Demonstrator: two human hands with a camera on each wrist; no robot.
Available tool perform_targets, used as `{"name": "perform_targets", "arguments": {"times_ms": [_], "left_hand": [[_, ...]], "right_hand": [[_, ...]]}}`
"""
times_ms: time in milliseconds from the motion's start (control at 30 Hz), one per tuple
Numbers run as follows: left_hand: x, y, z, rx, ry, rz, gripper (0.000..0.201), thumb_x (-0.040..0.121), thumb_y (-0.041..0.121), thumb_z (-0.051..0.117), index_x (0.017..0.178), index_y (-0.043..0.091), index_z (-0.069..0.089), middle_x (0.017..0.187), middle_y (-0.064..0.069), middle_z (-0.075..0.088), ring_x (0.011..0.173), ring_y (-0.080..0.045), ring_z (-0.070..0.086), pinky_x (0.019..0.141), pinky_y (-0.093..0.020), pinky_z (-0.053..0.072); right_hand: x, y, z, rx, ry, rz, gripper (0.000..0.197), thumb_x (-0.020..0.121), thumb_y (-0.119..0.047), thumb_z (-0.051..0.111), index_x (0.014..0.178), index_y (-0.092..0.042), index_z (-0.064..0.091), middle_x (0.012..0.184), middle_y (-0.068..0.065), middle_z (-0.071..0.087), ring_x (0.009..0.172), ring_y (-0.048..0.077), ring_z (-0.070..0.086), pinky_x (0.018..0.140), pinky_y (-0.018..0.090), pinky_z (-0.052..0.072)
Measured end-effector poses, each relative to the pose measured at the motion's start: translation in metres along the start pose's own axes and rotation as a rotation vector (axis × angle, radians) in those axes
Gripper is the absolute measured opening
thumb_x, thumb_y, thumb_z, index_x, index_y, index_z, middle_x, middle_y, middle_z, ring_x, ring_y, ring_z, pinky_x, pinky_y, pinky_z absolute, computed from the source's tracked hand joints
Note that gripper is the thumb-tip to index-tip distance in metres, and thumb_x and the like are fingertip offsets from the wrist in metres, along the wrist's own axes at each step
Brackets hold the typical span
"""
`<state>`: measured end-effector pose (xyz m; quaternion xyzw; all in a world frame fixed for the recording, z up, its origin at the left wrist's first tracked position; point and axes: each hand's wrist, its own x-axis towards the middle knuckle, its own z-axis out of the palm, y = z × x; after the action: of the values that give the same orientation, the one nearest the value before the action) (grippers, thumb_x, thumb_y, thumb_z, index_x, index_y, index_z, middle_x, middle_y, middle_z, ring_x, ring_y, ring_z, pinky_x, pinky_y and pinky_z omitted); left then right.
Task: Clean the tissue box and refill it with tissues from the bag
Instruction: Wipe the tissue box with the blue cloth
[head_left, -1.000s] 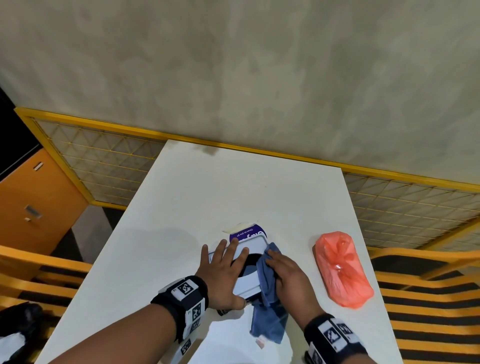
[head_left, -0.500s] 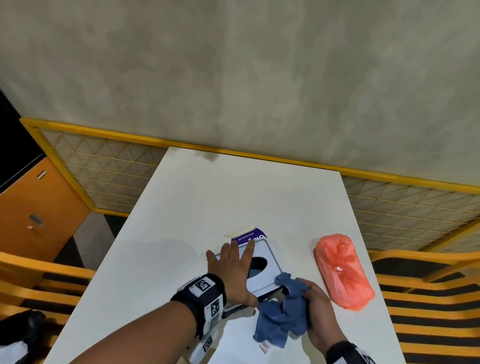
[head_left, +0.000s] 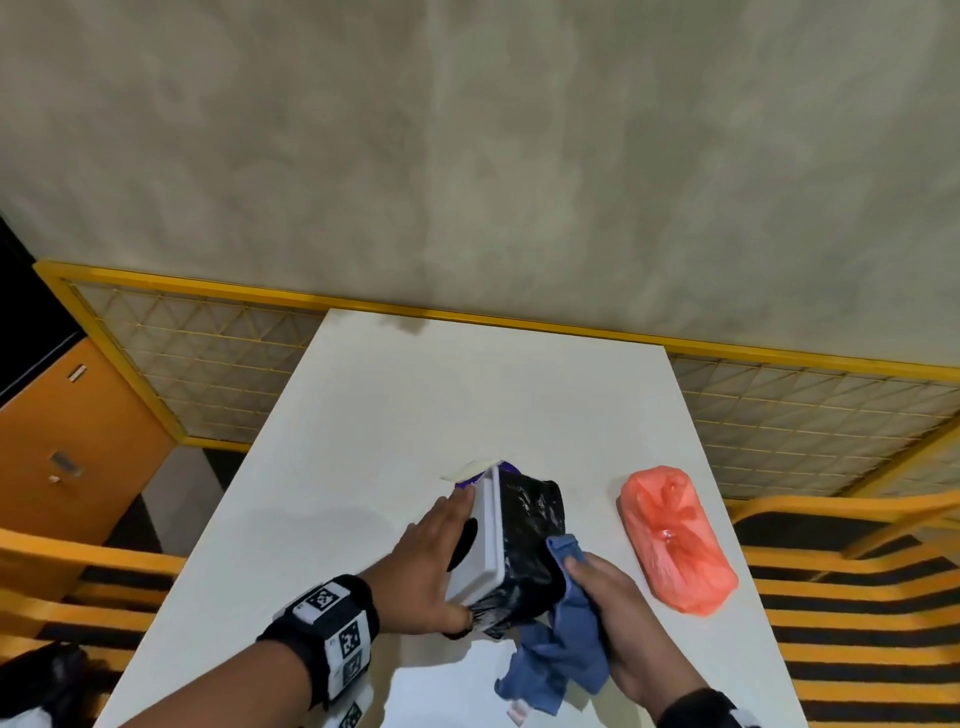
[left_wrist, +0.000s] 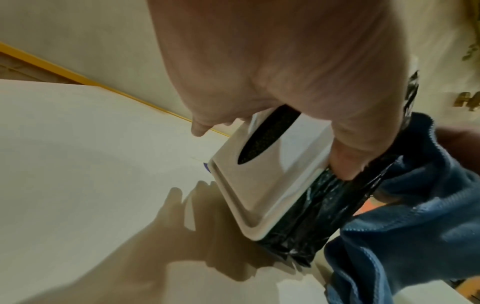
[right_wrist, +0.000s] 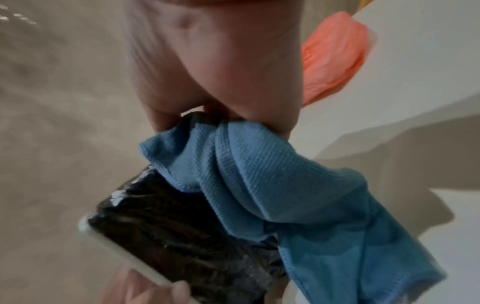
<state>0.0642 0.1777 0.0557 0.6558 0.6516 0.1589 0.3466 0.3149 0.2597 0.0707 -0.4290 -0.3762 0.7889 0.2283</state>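
Note:
The tissue box (head_left: 530, 525) stands tipped on its side on the white table (head_left: 467, 395), its white lid (head_left: 488, 540) with the oval slot facing left and its glossy black body facing right. My left hand (head_left: 441, 556) grips it, fingers across the lid and thumb (left_wrist: 342, 164) hooked round the near edge. My right hand (head_left: 597, 597) clutches a bunched blue cloth (head_left: 561, 654) against the near right of the black side. The cloth (right_wrist: 259, 174) drapes over the box (right_wrist: 168, 236). An orange bag (head_left: 675, 540) lies to the right, tied closed.
A purple and cream scrap (head_left: 470, 474) lies just behind the box. The table's far end meets a yellow-framed mesh panel (head_left: 208, 364) and a beige wall. Yellow and black seating (head_left: 857, 597) flanks both sides. An orange cabinet (head_left: 67, 447) stands at left.
The box lay flat with its lid up; now it is tipped onto its side. My right hand, which had pulled the cloth off the box, has brought it back against the black side.

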Motion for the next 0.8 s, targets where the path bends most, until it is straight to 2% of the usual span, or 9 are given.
{"name": "perform_targets", "arguments": {"times_ms": [167, 267, 400, 467, 500, 567, 600, 700, 800], "left_hand": [[-0.008, 0.003, 0.007, -0.117, 0.054, -0.048, 0.118, 0.08, 0.032, 0.07, 0.149, 0.041, -0.026, 0.164, 0.009, -0.001, 0.149, -0.017, 0.006, 0.118, -0.033, 0.015], [-0.01, 0.006, 0.013, -0.186, 0.099, -0.119, 0.116, 0.081, 0.029, 0.07, 0.144, 0.041, -0.026, 0.153, 0.005, 0.016, 0.144, -0.022, 0.019, 0.115, -0.032, 0.024], [-0.016, 0.005, 0.017, -0.386, 0.128, -0.203, 0.135, 0.069, 0.049, 0.081, 0.152, 0.038, -0.026, 0.148, 0.019, 0.009, 0.148, -0.011, 0.009, 0.123, -0.039, 0.02], [-0.018, 0.01, 0.013, -0.463, 0.159, -0.208, 0.136, 0.068, 0.06, 0.08, 0.155, 0.034, -0.021, 0.153, 0.02, 0.015, 0.145, 0.001, 0.014, 0.122, -0.037, 0.021], [-0.018, 0.014, 0.012, -0.519, 0.173, -0.2, 0.128, 0.075, 0.055, 0.079, 0.155, 0.032, -0.018, 0.149, 0.026, 0.024, 0.135, 0.016, 0.023, 0.117, -0.026, 0.026], [-0.014, 0.017, 0.011, -0.605, 0.208, -0.187, 0.112, 0.088, 0.037, 0.075, 0.156, 0.03, -0.014, 0.128, 0.038, 0.033, 0.103, 0.041, 0.033, 0.094, -0.002, 0.036], [-0.012, 0.017, 0.012, -0.637, 0.217, -0.185, 0.109, 0.089, 0.033, 0.074, 0.156, 0.031, -0.012, 0.125, 0.037, 0.037, 0.098, 0.041, 0.039, 0.085, 0.002, 0.038], [-0.01, 0.016, 0.016, -0.686, 0.223, -0.151, 0.11, 0.087, 0.033, 0.077, 0.154, 0.039, -0.009, 0.134, 0.034, 0.043, 0.11, 0.027, 0.05, 0.089, -0.003, 0.043], [-0.013, 0.014, 0.017, -0.653, 0.237, -0.106, 0.112, 0.085, 0.025, 0.078, 0.15, 0.044, -0.011, 0.144, 0.029, 0.039, 0.121, 0.026, 0.043, 0.1, -0.006, 0.036]], "right_hand": [[-0.006, 0.005, 0.018, -0.175, 0.049, -0.066, 0.021, 0.088, -0.016, 0.066, 0.103, -0.001, 0.071, 0.086, 0.023, 0.072, 0.072, 0.029, 0.066, 0.071, 0.037, 0.051], [-0.005, 0.003, 0.018, -0.227, 0.056, -0.052, 0.018, 0.092, -0.016, 0.064, 0.103, -0.003, 0.069, 0.087, 0.024, 0.071, 0.073, 0.03, 0.066, 0.072, 0.039, 0.051], [0.0, -0.013, 0.004, -0.228, 0.17, -0.17, 0.016, 0.088, -0.016, 0.069, 0.102, -0.013, 0.063, 0.097, 0.024, 0.067, 0.078, 0.03, 0.063, 0.075, 0.045, 0.051], [-0.002, -0.031, 0.002, -0.31, 0.241, -0.301, 0.016, 0.091, -0.012, 0.067, 0.102, -0.022, 0.06, 0.106, 0.018, 0.066, 0.085, 0.026, 0.066, 0.072, 0.038, 0.056], [-0.004, -0.04, 0.006, -0.34, 0.266, -0.371, 0.019, 0.091, -0.011, 0.067, 0.102, -0.023, 0.057, 0.105, 0.013, 0.064, 0.087, 0.021, 0.066, 0.07, 0.033, 0.056], [-0.009, -0.056, 0.023, -0.422, 0.302, -0.546, 0.025, 0.089, -0.009, 0.07, 0.101, -0.025, 0.054, 0.102, 0.002, 0.06, 0.09, 0.014, 0.062, 0.076, 0.027, 0.052], [-0.011, -0.06, 0.034, -0.485, 0.303, -0.625, 0.03, 0.087, -0.009, 0.072, 0.099, -0.028, 0.053, 0.101, -0.002, 0.059, 0.092, 0.012, 0.061, 0.081, 0.026, 0.049], [-0.014, -0.055, 0.065, -0.727, 0.222, -0.791, 0.04, 0.082, -0.009, 0.075, 0.098, -0.035, 0.049, 0.104, -0.011, 0.055, 0.099, 0.001, 0.056, 0.083, 0.016, 0.043], [-0.006, -0.031, 0.082, -1.064, -0.049, -0.998, 0.031, 0.081, -0.011, 0.071, 0.104, -0.025, 0.055, 0.116, -0.002, 0.051, 0.112, 0.006, 0.05, 0.093, 0.018, 0.04]]}}
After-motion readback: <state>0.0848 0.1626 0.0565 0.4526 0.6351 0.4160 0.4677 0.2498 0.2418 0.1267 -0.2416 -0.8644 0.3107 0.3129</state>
